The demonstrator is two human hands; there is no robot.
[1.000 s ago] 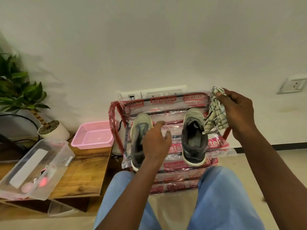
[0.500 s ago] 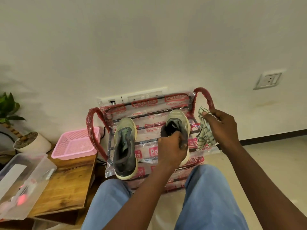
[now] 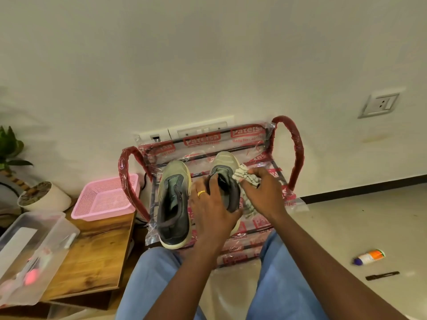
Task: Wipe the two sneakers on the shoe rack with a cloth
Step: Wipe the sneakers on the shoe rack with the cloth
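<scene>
Lying over the shoe rack (image 3: 291,144) top tier, whether lifted or resting unclear: first sneaker (image 3: 225,163), long axis toe-to-wall, heel toward the person. Left hand (image 3: 213,205) curled round its collar from the left. Right hand (image 3: 264,195) bunching the cloth (image 3: 243,176) against its right flank, so the wipe probably runs along that axis. Second sneaker (image 3: 173,204): parallel, just left of the left hand, held by neither.

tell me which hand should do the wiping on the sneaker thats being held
Right. The right hand grips the cloth at the side of the held sneaker. The left hand grips that sneaker's collar, so it is probably best left steadying it.
</scene>
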